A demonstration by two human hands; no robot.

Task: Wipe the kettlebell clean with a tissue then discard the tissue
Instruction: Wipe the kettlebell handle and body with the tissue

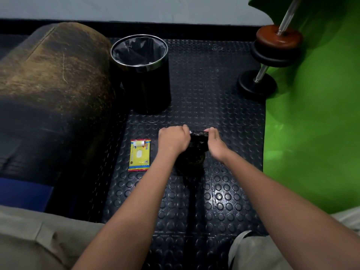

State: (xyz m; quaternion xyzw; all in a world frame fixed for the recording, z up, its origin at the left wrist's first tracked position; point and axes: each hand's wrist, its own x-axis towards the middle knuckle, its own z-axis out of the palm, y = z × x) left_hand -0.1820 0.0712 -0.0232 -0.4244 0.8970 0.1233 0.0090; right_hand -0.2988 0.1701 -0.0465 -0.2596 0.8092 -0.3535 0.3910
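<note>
Head view. A black, rounded cast-iron kettlebell stands on the dark rubber floor mat with raised round studs, at the centre of the scene, between the two bare hands and partly covered by them. The left hand, fingers curled into a fist, grips a white tissue, of which only a small corner shows at the knuckles, against the left end of the kettlebell's handle. The right hand curls its fingers round the right end of the same handle. Just left of the left hand, flat on the mat, lies a yellow rectangular plastic pack of wipes with red edging. Farther away stands a black cylindrical waste bin with a chrome rim and a dark liner. At the far right, a dumbbell bar with black and brown plates leans against a green surface.
</note>
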